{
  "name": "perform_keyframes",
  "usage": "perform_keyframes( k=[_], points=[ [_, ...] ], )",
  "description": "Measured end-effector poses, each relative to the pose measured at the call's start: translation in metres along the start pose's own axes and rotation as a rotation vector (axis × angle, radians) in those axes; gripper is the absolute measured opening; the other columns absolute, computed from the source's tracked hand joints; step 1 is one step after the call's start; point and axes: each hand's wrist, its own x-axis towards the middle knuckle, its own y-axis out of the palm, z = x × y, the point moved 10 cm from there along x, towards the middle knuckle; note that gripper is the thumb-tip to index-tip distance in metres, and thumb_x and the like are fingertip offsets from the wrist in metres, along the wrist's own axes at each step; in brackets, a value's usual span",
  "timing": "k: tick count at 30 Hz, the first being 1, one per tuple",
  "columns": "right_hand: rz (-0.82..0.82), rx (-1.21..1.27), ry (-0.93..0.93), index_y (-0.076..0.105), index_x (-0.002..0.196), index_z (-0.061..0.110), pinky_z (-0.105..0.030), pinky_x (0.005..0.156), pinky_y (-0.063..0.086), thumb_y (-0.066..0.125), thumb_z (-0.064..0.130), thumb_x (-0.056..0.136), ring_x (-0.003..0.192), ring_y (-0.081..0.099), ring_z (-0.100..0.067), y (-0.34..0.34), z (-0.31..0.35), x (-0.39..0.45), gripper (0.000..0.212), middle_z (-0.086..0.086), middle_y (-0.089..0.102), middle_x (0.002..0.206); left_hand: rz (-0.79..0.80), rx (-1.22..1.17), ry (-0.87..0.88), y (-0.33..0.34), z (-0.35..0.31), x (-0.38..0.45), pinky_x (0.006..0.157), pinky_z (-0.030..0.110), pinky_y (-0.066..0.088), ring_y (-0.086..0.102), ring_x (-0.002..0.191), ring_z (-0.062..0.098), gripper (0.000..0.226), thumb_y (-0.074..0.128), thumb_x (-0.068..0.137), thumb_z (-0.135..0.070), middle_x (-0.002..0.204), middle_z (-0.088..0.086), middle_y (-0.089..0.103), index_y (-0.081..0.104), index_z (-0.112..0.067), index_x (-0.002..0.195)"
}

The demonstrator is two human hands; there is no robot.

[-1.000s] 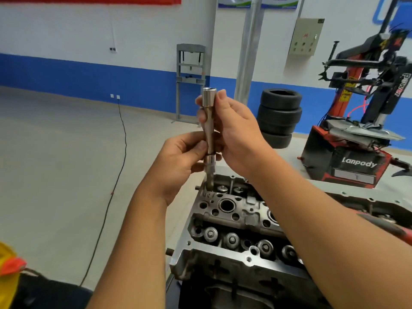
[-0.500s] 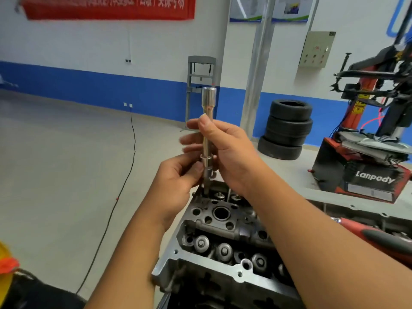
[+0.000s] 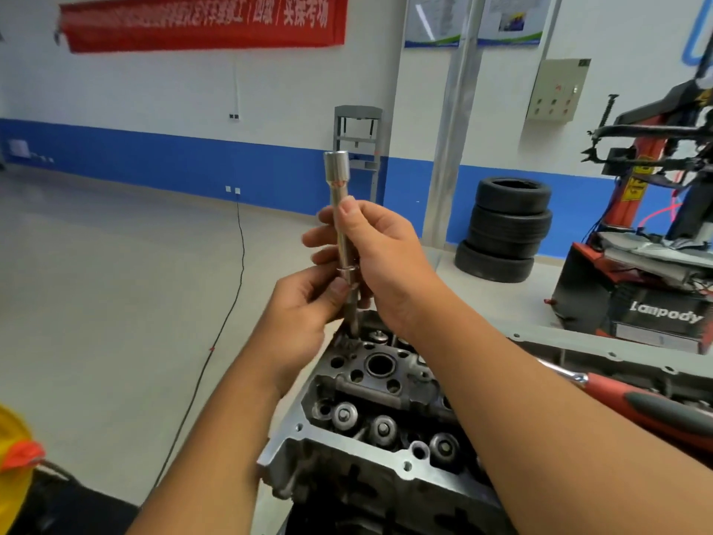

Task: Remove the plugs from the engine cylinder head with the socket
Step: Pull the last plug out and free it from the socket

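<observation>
A long chrome socket tool (image 3: 337,179) stands upright over the far left corner of the grey engine cylinder head (image 3: 370,453). My right hand (image 3: 380,260) grips the shaft around its middle, thumb along the front. My left hand (image 3: 304,307) pinches the lower part of the shaft just above the head. The tool's lower tip reaches the head's top face and is partly hidden by my fingers. A round plug hole (image 3: 380,365) lies open just in front of the tool.
A red and black handled tool (image 3: 640,409) lies on the head to the right, behind my right forearm. A stack of tyres (image 3: 505,229), a red tyre changer (image 3: 652,264) and a floor cable (image 3: 227,314) stand beyond. A yellow object (image 3: 13,461) sits at the lower left.
My right hand has slid down the shaft from its top end to the middle. The camera view has tilted up and closed in; the tool still stands on the same corner.
</observation>
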Motion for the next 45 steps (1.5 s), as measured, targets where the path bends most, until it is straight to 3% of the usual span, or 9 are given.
perform_keyframes(
  k=[3,6,13,17,19,26,32,38,45],
  points=[
    [-0.008,0.083,0.023,0.061,0.103,0.013,-0.039,0.075,0.064,0.065,0.033,0.102,0.079,0.074,-0.025,0.000,-0.004,-0.002,0.020,-0.012,0.079,0.089,-0.063,0.077,0.034,-0.006,-0.001,0.002,0.079,0.029,0.062,0.078,0.093,0.021,0.014,0.071,0.093,-0.010,0.098,0.006,0.081,0.076,-0.017,0.105],
    [-0.048,0.086,0.015,0.064,0.095,0.011,-0.035,0.069,0.063,0.072,0.028,0.098,0.078,0.075,-0.023,-0.003,-0.006,-0.002,0.019,-0.009,0.079,0.088,-0.119,0.097,0.038,-0.007,0.000,0.002,0.067,0.021,0.058,0.077,0.079,0.016,0.029,0.086,0.067,-0.027,0.087,0.005,0.081,0.078,-0.016,0.093],
    [-0.079,-0.010,0.040,0.072,0.089,0.019,-0.029,0.070,0.060,0.078,0.041,0.091,0.081,0.075,-0.017,-0.008,-0.008,-0.001,0.023,0.000,0.080,0.089,0.056,0.162,-0.022,0.003,-0.005,0.004,0.080,0.033,0.063,0.077,0.089,0.024,0.025,0.056,0.106,-0.012,0.096,0.008,0.079,0.079,-0.020,0.109],
    [-0.125,0.137,0.028,0.062,0.094,0.009,-0.032,0.065,0.061,0.084,0.024,0.087,0.072,0.076,-0.024,-0.016,-0.003,-0.003,0.027,-0.011,0.079,0.087,-0.083,0.167,-0.075,-0.010,-0.001,0.004,0.081,0.043,0.056,0.076,0.084,0.017,0.011,0.074,0.092,-0.015,0.089,-0.002,0.081,0.079,-0.023,0.096],
    [-0.113,0.111,0.014,0.063,0.094,0.007,-0.030,0.063,0.060,0.082,0.022,0.089,0.071,0.076,-0.026,-0.015,0.001,-0.003,0.025,-0.014,0.079,0.087,-0.116,0.163,-0.084,-0.016,0.001,0.003,0.083,0.046,0.055,0.076,0.086,0.018,0.024,0.082,0.076,-0.029,0.091,-0.002,0.081,0.078,-0.021,0.098],
    [-0.016,-0.014,-0.008,0.067,0.096,0.012,-0.019,0.062,0.055,0.061,0.028,0.105,0.086,0.075,-0.017,-0.004,0.005,0.000,0.019,-0.010,0.080,0.096,-0.009,0.147,-0.113,-0.006,-0.002,0.002,0.074,0.036,0.052,0.079,0.090,0.021,0.026,0.049,0.110,-0.026,0.095,-0.002,0.081,0.075,-0.026,0.105],
    [0.044,0.062,-0.027,0.066,0.103,0.010,-0.030,0.070,0.061,0.070,0.026,0.099,0.085,0.078,-0.025,0.001,0.007,-0.001,0.017,-0.012,0.080,0.097,-0.095,0.173,-0.023,-0.014,-0.012,0.001,0.061,0.019,0.052,0.074,0.077,0.006,0.022,0.075,0.086,-0.032,0.090,-0.007,0.081,0.075,-0.026,0.106],
    [0.042,0.068,-0.036,0.065,0.097,0.009,-0.026,0.064,0.058,0.069,0.025,0.099,0.088,0.078,-0.024,-0.005,0.008,-0.002,0.016,-0.013,0.080,0.097,-0.015,0.136,-0.063,-0.005,-0.012,0.000,0.088,0.047,0.058,0.077,0.095,0.019,0.026,0.053,0.108,-0.020,0.103,-0.002,0.081,0.077,-0.030,0.111],
    [0.029,0.112,-0.008,0.061,0.106,0.010,-0.042,0.080,0.064,0.069,0.025,0.098,0.092,0.078,-0.032,-0.005,0.003,-0.001,0.019,-0.016,0.079,0.101,-0.112,0.185,0.007,-0.013,-0.015,0.001,0.065,0.024,0.057,0.076,0.083,0.010,0.013,0.075,0.093,-0.020,0.095,-0.006,0.081,0.076,-0.031,0.101]
  ],
)
